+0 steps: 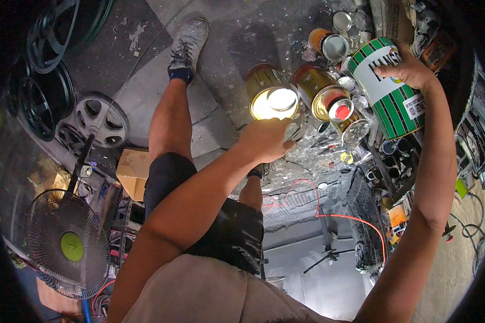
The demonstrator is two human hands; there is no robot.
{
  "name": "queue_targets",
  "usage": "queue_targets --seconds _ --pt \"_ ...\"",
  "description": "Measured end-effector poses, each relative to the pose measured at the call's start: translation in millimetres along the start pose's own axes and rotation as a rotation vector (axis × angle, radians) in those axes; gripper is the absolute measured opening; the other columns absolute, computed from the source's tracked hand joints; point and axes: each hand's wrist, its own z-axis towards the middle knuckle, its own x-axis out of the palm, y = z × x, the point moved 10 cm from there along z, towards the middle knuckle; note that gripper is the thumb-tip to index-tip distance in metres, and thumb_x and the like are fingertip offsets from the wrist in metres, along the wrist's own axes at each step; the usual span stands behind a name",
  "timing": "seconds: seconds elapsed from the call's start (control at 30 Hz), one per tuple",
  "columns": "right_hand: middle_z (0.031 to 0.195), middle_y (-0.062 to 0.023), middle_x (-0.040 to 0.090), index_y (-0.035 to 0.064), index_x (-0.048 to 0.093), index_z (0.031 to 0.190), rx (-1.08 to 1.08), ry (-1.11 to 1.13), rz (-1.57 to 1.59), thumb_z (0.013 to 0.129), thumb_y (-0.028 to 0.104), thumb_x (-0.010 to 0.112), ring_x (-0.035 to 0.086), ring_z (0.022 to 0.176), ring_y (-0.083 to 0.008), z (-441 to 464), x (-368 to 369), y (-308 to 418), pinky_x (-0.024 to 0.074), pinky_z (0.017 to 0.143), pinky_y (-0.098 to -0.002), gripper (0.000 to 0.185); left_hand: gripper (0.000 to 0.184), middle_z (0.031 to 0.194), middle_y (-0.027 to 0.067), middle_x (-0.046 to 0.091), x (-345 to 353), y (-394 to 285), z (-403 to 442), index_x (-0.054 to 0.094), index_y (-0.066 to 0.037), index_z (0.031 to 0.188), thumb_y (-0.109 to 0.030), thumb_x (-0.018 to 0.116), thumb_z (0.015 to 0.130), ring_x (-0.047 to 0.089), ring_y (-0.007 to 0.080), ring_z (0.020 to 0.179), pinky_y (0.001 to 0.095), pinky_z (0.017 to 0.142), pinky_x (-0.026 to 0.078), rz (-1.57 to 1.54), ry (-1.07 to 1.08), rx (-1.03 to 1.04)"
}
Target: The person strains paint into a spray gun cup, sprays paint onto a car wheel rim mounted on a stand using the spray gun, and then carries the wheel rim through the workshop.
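Note:
On the right, my right hand [409, 72] is closed round a large green-and-white striped can [380, 89] lettered "HANS". Its thumb lies across the label, and the can is tilted. My left hand [267, 140] is at the near rim of a gold-coloured can [264, 86] with a bright, shiny top. The thumb points to the right, while the other fingers are hidden, so I cannot tell whether they grip the rim. Just right of it stands a second gold can [313, 86], with a small red-topped container [341, 110] against its near side.
An orange can [328, 44] and a round lid [342, 21] lie beyond the cans. A red hose [355, 219] runs across the floor. To the left are a fan [70, 245], a cardboard box [132, 169] and a wheel rim [102, 118]. Clutter lines the right side.

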Motion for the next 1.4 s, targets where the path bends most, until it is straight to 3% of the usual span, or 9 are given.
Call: queue_targets --seconds 0.13,0.2,0.33,0.4,0.57,0.67,0.97,1.07,1.4 --pt "0.138 -0.0224 0.063 0.0043 0.033 0.158 -0.009 -0.011 -0.019 0.058 0.055 0.096 0.058 0.13 -0.0355 0.0 -1.1 0.2 0.0439 0.111 -0.0423 0.129 0.062 0.13 0.024 0.065 7.1 3.1 2.9 0.055 -0.002 0.14 -0.04 0.071 0.094 0.063 0.0394 0.121 0.047 0.102 0.05 0.007 -0.008 0.013" --pt "0.138 -0.0225 0.063 0.0042 0.033 0.158 -0.012 -0.013 -0.018 0.058 0.056 0.096 0.058 0.13 -0.0354 3.3 0.0 -4.1 0.044 0.111 -0.0424 0.129 0.058 0.113 0.0206 0.072 2.7 -0.2 3.1 0.06 -0.002 0.133 -0.043 0.07 0.093 0.07 0.0376 0.107 0.0472 0.092 0.055 0.052 -0.138 0.093" --pt "0.139 -0.0227 0.062 0.0035 0.034 0.158 -0.016 0.033 0.015 0.059 0.056 0.096 0.058 0.129 -0.0355 3.6 2.5 -2.0 0.0437 0.112 -0.0424 0.128 0.058 0.113 0.0205 0.072 -4.1 -4.9 0.6 0.06 -0.001 0.132 -0.043 0.07 0.093 0.07 0.0376 0.107 0.0473 0.092 0.055 0.051 -0.127 0.08" --pt "0.139 -0.0226 0.062 0.003 0.034 0.157 -0.011 0.026 0.004 0.059 0.056 0.096 0.059 0.129 -0.0353 4.4 1.1 -4.7 0.0437 0.112 -0.0425 0.127 0.06 0.131 0.023 0.065 1.1 -2.7 1.1 0.056 -0.004 0.14 -0.041 0.07 0.094 0.063 0.0389 0.121 0.0469 0.102 0.05 0.014 -0.004 -0.004" --pt "0.138 -0.0224 0.062 0.0014 0.035 0.156 -0.021 0.009 -0.01 0.06 0.055 0.096 0.059 0.129 -0.0343 4.2 0.3 -5.2 0.0443 0.111 -0.0426 0.126 0.061 0.132 0.0231 0.065 1.3 -5.8 0.4 0.055 -0.004 0.141 -0.041 0.07 0.095 0.063 0.0386 0.122 0.0469 0.103 0.049 0.011 0.009 -0.014" --pt "0.122 -0.0214 0.071 -0.0028 0.044 0.147 -0.072 -0.059 -0.001 0.055 0.059 0.096 0.069 0.113 -0.0322 2.1 -4.1 -0.9 0.0529 0.101 -0.042 0.122 0.061 0.132 0.0233 0.065 3.7 -5.5 1.4 0.055 -0.004 0.141 -0.041 0.07 0.095 0.063 0.0386 0.122 0.0471 0.103 0.049 0.012 0.009 -0.012" --pt "0.127 -0.0233 0.069 -0.0053 0.033 0.155 -0.052 -0.08 -0.023 0.055 0.062 0.095 0.068 0.116 -0.0327 5.2 -8.4 -4.4 0.052 0.103 -0.0414 0.136 0.06 0.127 0.0238 0.066 4.3 -5.5 1.0 0.058 -0.003 0.137 -0.042 0.07 0.094 0.064 0.0389 0.119 0.0473 0.101 0.05 0.011 -0.016 0.001" --pt "0.127 -0.0237 0.069 -0.0071 0.029 0.156 -0.064 0.046 -0.01 0.055 0.064 0.094 0.068 0.116 -0.0332 5.0 0.5 -1.1 0.0524 0.103 -0.0415 0.14 0.06 0.127 0.0237 0.066 6.2 -5.6 0.2 0.058 -0.003 0.137 -0.042 0.07 0.094 0.064 0.0388 0.118 0.0471 0.101 0.051 0.012 -0.025 0.011" --pt "0.13 -0.0248 0.068 -0.0086 0.019 0.159 -0.022 -0.067 -0.125 0.053 0.066 0.093 0.066 0.12 -0.0337 -0.1 -11.6 -1.7 0.0497 0.107 -0.0396 0.149 0.06 0.127 0.024 0.066 6.3 -10.3 -2.7 0.057 -0.003 0.138 -0.043 0.069 0.095 0.065 0.0391 0.118 0.0474 0.1 0.051 0.02 -0.002 0.008"
